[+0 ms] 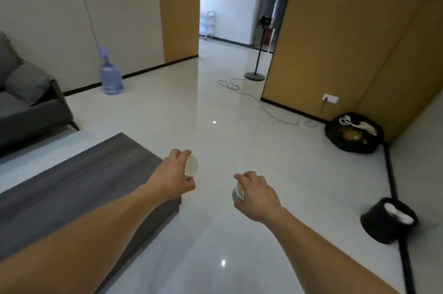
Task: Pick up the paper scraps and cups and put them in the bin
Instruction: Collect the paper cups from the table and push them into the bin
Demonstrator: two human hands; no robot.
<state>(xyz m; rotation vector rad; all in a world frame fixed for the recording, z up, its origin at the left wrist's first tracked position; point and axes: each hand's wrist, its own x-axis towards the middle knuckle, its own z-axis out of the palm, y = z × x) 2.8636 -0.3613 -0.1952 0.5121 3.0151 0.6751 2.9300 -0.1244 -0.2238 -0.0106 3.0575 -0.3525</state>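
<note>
Gripping a cup [192, 166] in the left hand [175, 173], a second cup [238, 192] in the right hand [257, 195], fingers curling round thin walls (light, likely crushable), eyeing the bin [381, 224].

A sitting room, in a home or an office
A grey cushioned sofa [28, 102] stands near a low grey table [72, 185] on a glossy pale floor [215, 106]; a large water bottle [110, 78] stands by the wall, wood-look panels [347, 42] flank an open doorway, and a black bin [383, 226] sits on the floor

White cups [192, 166], black bin [383, 224], grey table [84, 173], blue bottle [110, 79]
</note>
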